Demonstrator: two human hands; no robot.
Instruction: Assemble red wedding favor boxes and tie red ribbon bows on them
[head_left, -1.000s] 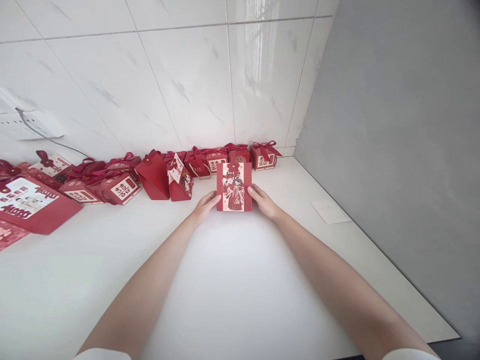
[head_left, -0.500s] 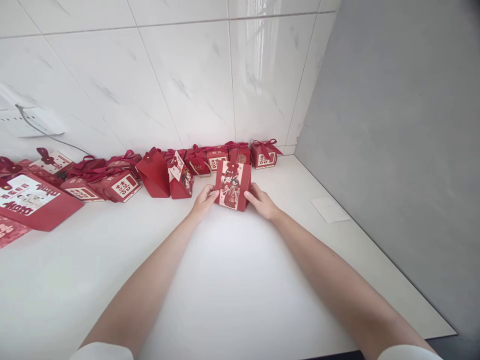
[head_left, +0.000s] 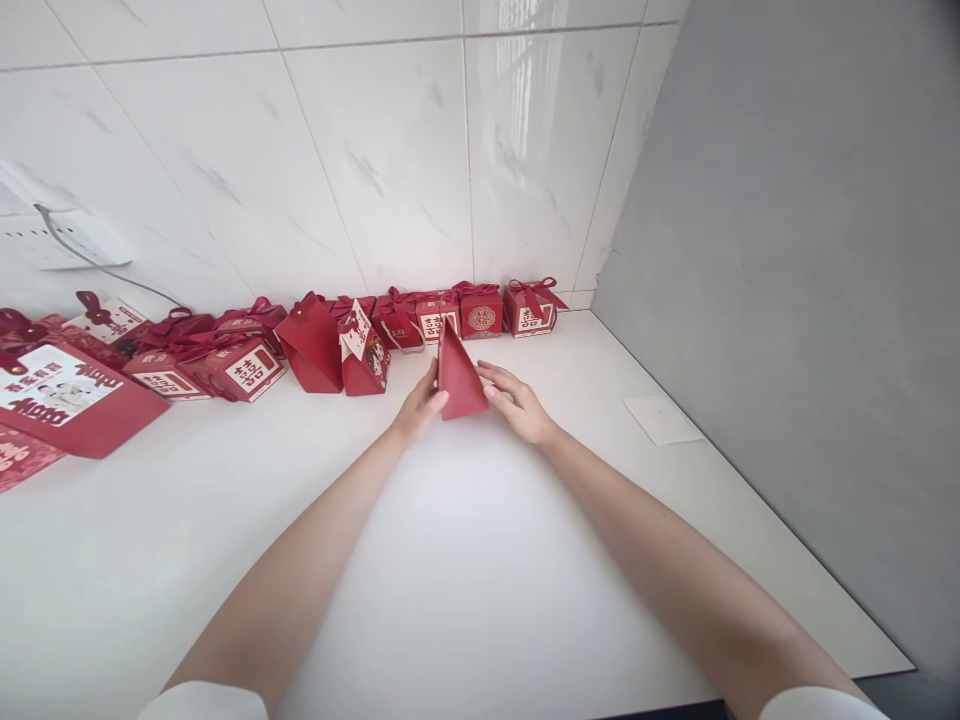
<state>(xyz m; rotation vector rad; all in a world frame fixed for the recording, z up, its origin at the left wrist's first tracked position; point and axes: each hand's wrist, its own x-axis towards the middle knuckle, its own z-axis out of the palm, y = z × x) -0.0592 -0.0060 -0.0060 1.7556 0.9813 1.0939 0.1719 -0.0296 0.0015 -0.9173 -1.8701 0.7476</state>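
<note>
The plain red wedge-shaped box (head_left: 459, 382) stood grasped between the left hand (head_left: 420, 406) and the right hand (head_left: 517, 403). The small boxes (head_left: 481, 315) behind it bore "囍".

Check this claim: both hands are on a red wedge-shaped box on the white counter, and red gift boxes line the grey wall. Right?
No. The head view shows the red gift boxes lining the white tiled wall, not the grey wall. The left hand and right hand are on the red wedge-shaped box on the white counter.
</note>
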